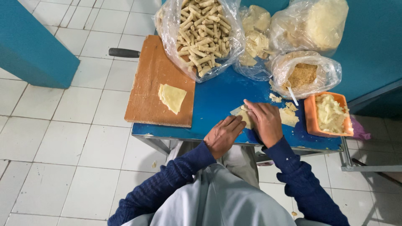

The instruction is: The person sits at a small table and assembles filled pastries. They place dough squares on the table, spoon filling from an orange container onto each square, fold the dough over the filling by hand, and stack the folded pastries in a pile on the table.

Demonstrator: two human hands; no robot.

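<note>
Lower centre of frame: both hands, left hand (224, 134) and right hand (265, 121), press flat on the pale wrapper sheet (245, 116) on the blue bench (217, 102), fingers extended (not clenched). Roll evenly, keeping edges aligned.

Both hands meet on a dough sheet (244, 116) lying on the table (217, 102), the left hand (223, 136) touching its near edge and the right hand (265, 121) lying over it. More dough sheets (289, 116) lie just right of this grip. A tub of filling (330, 114) stands farther right. Behind the grip sit a bag of crumbs (303, 74), a bag of rolled sticks (203, 33) and two further bags. Left of the grip a cutting board (150, 83) carries folded dough (172, 97), with a knife handle (124, 52) jutting out behind it.
</note>
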